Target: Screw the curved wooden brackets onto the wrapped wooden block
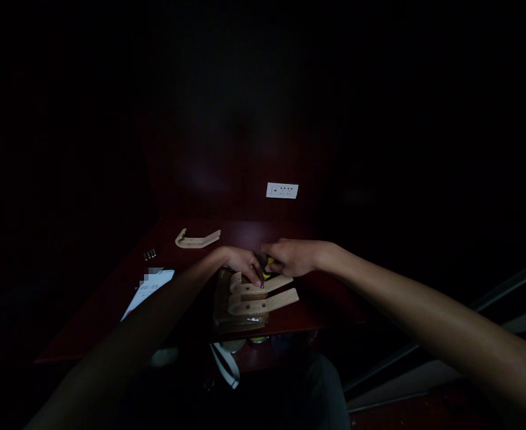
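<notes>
My right hand is closed round a yellow and black tool, which looks like a screwdriver, its tip pointing down. Beside it, my left hand has its fingertips at a small metal piece on the farther curved wooden piece; whether they pinch it is too small to tell. The nearer curved wooden piece lies alongside and shows two dark round spots. Both wooden pieces rest on a brown, shiny wrapped block near the table's front edge.
On the dark red table, a third curved wooden piece lies at the back left. Several small metal cylinders and a lit phone-like screen are at the left. A white socket panel is on the wall. Below hangs a light strap.
</notes>
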Demonstrator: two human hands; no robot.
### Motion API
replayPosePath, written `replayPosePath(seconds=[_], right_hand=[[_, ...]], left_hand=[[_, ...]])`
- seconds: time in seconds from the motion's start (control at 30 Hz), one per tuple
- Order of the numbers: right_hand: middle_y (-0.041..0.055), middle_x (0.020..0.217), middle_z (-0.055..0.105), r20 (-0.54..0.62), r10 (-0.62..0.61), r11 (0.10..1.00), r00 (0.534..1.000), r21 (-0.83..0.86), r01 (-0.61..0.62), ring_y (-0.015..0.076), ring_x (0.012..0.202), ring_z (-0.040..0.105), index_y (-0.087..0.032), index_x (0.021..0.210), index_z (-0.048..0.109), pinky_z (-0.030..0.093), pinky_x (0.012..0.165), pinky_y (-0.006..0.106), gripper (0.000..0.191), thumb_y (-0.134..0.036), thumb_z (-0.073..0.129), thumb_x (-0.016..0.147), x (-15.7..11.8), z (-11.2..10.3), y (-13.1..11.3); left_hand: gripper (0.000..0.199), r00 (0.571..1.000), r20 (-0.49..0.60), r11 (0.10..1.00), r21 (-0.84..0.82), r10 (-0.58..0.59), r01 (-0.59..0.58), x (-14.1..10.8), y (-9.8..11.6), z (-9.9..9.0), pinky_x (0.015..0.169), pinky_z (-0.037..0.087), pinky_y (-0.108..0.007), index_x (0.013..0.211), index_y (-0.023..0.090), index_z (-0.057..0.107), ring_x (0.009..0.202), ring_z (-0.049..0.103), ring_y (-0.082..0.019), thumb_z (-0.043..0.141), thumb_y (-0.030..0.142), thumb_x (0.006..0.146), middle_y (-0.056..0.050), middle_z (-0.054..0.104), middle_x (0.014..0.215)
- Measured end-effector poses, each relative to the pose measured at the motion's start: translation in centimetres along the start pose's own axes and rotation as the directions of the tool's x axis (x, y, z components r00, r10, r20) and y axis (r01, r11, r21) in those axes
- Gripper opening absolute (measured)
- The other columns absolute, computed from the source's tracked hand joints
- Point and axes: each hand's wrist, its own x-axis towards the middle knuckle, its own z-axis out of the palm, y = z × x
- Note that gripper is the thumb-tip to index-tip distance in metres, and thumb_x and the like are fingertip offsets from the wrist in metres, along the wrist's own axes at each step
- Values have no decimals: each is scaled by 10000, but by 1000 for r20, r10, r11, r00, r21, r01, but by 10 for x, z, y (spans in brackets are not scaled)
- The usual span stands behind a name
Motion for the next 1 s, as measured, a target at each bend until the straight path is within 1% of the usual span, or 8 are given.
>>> replayPosePath(seconds=[0.17,0.33,0.47,0.6,0.7,0.8,0.87,1.0], right_hand=[[136,856,678,25,58,992,998,-116,-55,206,751,615,-108,953,639,413,621,282,353,-408,468,880,8,-4,-6],[122,956,669,102,102,994,990,-36,-98,199,747,621,-124,1114,567,415,555,261,404,-391,559,811,5,-11,-13],[116,987,654,23,37,999,999,-16,-37,189,790,613,-138,1128,535,424,609,261,315,-271,518,844,2,-10,-11],[146,919,664,-10,27,996,1000,-88,-28,214,801,614,-108,1041,595,424,671,302,312,-347,449,903,7,-3,-6],[153,866,667,-11,57,990,998,-132,-58,225,754,619,-94,995,621,413,618,304,384,-418,439,897,10,-2,-6],[135,911,665,5,75,996,997,-55,-74,197,712,611,-103,1145,540,393,547,270,418,-406,488,863,6,-5,-8],[125,933,662,-18,42,999,999,-20,-42,181,709,602,-116,1172,509,382,535,256,391,-356,487,864,3,-6,-9],[119,895,664,-35,2,997,999,-74,-5,176,713,598,-123,1084,565,378,552,259,289,-305,435,900,2,-4,-7]], left_hand=[[406,1000,-5,999,30,20,-20,2,-3,0,747,433,-210,1022,241,710,827,611,-148,680,496,707,20,719,942],[371,1000,-10,999,22,-25,26,-2,5,0,762,433,-213,1012,251,715,856,613,-154,688,463,709,24,715,977],[371,1000,21,1000,-3,-22,22,-3,7,0,788,431,-214,1031,257,707,899,615,-160,679,456,720,24,705,1025],[440,1000,-10,1000,4,-19,19,-1,1,0,801,431,-215,1064,253,690,920,615,-166,683,501,701,20,703,1035],[468,1000,-8,1000,11,-4,4,0,-2,-1,828,425,-220,1074,244,683,949,611,-174,683,518,695,13,699,1054],[440,1000,13,1000,22,13,-13,0,-3,-1,847,419,-227,1059,238,690,964,608,-176,670,512,715,9,699,1052],[419,999,18,1000,5,28,-28,0,-3,-1,863,411,-222,1061,248,688,981,604,-170,671,494,722,17,695,1066],[424,999,20,998,-40,46,-45,-1,-1,0,851,416,-213,1079,224,679,979,607,-169,674,459,727,4,692,1080]])
